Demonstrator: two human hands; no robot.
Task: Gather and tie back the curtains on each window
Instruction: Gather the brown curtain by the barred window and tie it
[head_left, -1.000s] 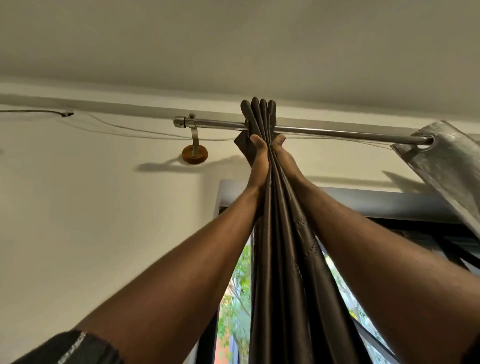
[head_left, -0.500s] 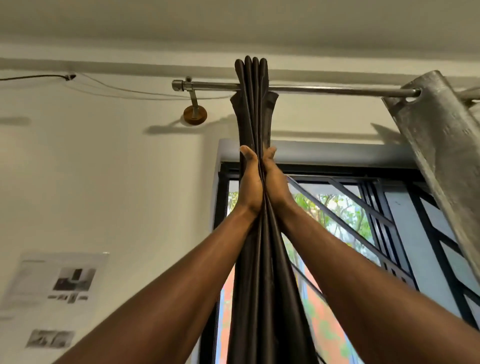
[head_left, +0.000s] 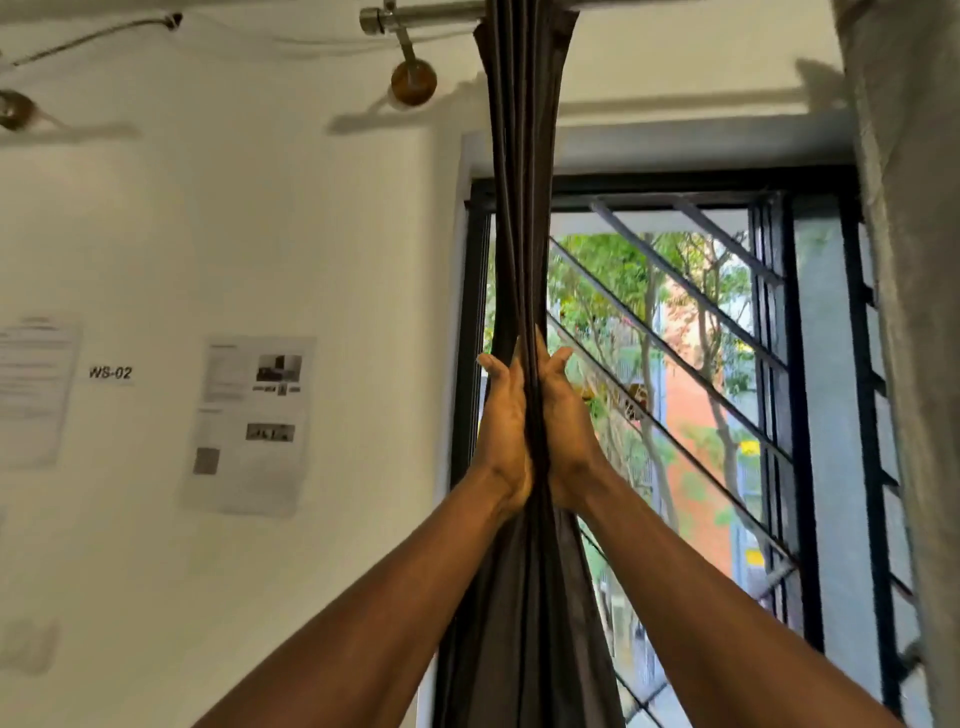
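Fingers: your fingers lay straight and pointed upward on both hands, flat against the fabric, not curled round it; the thumbs stood out to either side.
Far-left wall: two blurred paper sheets hung at the frame's left edge; text was not legible.
Label: a small tag reading "WS-02" sat on the wall just right of those sheets.
Printed notice: a sheet with small photographs was fixed to the white wall, between the label and the window.
Rod bracket: a round brown wall mount held the metal curtain rod near the top of the view.
Left hand: your palm pressed the dark curtain from its left side.
Dark curtain: it hung from the rod as one tight bundle of folds along the window's left edge, pinched narrow between your two palms and flaring wider beneath your wrists.
Right hand: your palm pressed the same bundle from its right side, level with the left hand.
Window: a dark frame with slanted bars stood uncovered right of the bundle; trees and a reddish wall showed beyond.
Grey curtain: a second, lighter panel hung down the frame's right edge, well apart from your hands.
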